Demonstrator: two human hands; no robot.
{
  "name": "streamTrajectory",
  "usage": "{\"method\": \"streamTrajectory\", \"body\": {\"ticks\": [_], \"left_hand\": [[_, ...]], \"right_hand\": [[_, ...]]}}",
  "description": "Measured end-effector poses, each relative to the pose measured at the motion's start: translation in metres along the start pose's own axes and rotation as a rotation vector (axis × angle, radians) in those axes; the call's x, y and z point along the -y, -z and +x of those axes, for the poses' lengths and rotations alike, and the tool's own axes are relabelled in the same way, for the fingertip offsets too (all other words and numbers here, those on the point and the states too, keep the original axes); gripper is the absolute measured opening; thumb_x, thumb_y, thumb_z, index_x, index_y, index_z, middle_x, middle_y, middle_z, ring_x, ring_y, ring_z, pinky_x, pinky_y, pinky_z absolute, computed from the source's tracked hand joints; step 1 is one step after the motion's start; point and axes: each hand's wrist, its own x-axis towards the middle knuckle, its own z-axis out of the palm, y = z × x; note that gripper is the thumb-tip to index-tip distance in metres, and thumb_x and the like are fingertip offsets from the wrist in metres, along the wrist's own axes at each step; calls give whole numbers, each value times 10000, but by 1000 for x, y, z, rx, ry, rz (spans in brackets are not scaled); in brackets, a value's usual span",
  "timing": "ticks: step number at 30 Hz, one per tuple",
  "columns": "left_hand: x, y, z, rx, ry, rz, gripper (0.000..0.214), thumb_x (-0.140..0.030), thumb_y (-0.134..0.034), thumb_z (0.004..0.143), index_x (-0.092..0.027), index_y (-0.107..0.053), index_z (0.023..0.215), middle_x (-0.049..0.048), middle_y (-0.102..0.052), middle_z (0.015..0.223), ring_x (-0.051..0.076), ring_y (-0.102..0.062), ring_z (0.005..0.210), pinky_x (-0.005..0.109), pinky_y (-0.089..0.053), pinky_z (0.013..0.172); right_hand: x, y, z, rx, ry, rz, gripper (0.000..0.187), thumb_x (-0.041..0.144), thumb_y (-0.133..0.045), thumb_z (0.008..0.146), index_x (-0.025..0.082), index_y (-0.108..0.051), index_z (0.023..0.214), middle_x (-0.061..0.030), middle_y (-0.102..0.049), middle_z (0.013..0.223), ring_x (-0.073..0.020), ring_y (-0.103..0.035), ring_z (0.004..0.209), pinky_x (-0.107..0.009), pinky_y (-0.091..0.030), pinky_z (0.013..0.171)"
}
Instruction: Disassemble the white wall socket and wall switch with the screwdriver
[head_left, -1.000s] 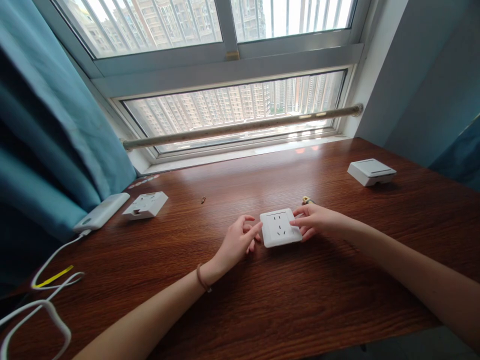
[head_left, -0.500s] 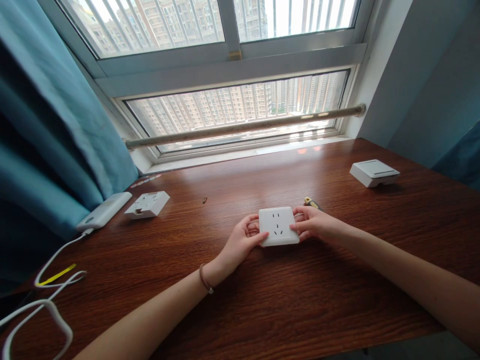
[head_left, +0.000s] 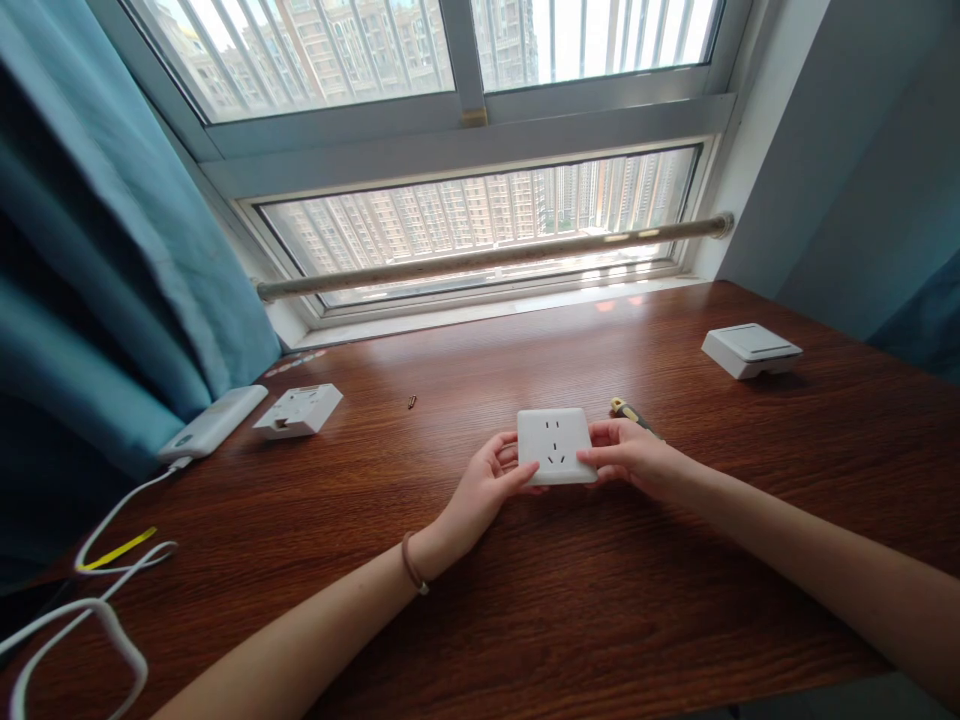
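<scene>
A white wall socket [head_left: 555, 446] with five slots faces up between my two hands, near the middle of the table. My left hand [head_left: 491, 480] grips its left edge, thumb on the front face and fingers behind. On the right edge, my right hand [head_left: 628, 458] holds it the same way. The underside of the socket is hidden. Just beyond my right hand lies a yellow-and-black handled tool [head_left: 630, 412], partly covered by the hand. A couple of small screws [head_left: 412, 402] lie on the wood to the left of the socket.
A white mounting box [head_left: 300, 411] sits at the left, beside a white power bank [head_left: 214, 422] with a white cable [head_left: 120, 500]. Near the cable is a yellow strip [head_left: 118, 550]. A white switch on its box [head_left: 751, 350] stands back right. The window and a rail [head_left: 495, 262] border the far edge.
The socket has tilted slightly in my hands, its near edge rising a little. Both hands keep their hold. The whole view has shifted slightly.
</scene>
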Motion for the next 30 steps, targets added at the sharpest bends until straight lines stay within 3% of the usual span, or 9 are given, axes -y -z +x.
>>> {"method": "streamTrajectory", "body": {"ticks": [9, 12, 14, 17, 21, 25, 30], "left_hand": [[-9, -7, -5, -175, 14, -103, 302, -189, -672, 702, -123, -561, 974, 105, -636, 1015, 197, -614, 910, 284, -514, 749], [-20, 6, 2, -296, -13, -137, 270, -169, -651, 701, -120, -582, 958, 104, -649, 969, 158, -630, 794, 251, -513, 676], [-31, 29, 11, -441, -69, -106, 254, -151, -643, 692, -115, -598, 939, 103, -656, 928, 119, -620, 691, 220, -498, 613], [-51, 79, 26, -761, -224, -26, 211, -122, -628, 681, -127, -589, 888, 76, -655, 854, 101, -604, 630, 190, -467, 545], [-69, 153, 34, -1023, -244, 0, 117, -57, -558, 687, -131, -523, 770, 25, -607, 710, 78, -557, 534, 164, -418, 472], [-71, 206, 29, -1191, -165, 24, 140, -7, -550, 649, -130, -490, 680, 6, -557, 611, 94, -529, 498, 170, -398, 429], [-65, 236, 26, -1287, -105, 44, 207, 41, -545, 629, -145, -470, 682, 5, -554, 613, 111, -537, 515, 203, -440, 451]], "right_hand": [[-11, -9, -2, -18, 138, 18, 309, 271, -699, 689, 135, -598, 947, -76, -666, 950, -162, -643, 839, -249, -531, 675], [-9, -13, -3, -10, 106, 29, 289, 309, -692, 698, 142, -571, 901, -53, -669, 845, -157, -661, 792, -271, -526, 723], [-7, -14, -4, -24, 86, 21, 312, 334, -701, 684, 149, -550, 883, -41, -663, 784, -164, -670, 765, -279, -526, 717], [-6, -14, -4, -37, 85, 4, 340, 361, -707, 674, 155, -531, 879, -40, -656, 768, -167, -673, 761, -272, -529, 701], [-7, -13, -3, -38, 73, -4, 333, 369, -694, 692, 157, -521, 883, -36, -647, 754, -158, -676, 733, -259, -540, 668], [-9, -11, -1, -35, 74, -3, 331, 363, -688, 704, 152, -518, 894, -37, -644, 751, -154, -679, 713, -247, -545, 646], [-10, -9, 1, -23, 69, 0, 339, 363, -691, 702, 148, -516, 895, -34, -644, 745, -150, -680, 699, -244, -549, 643]]}}
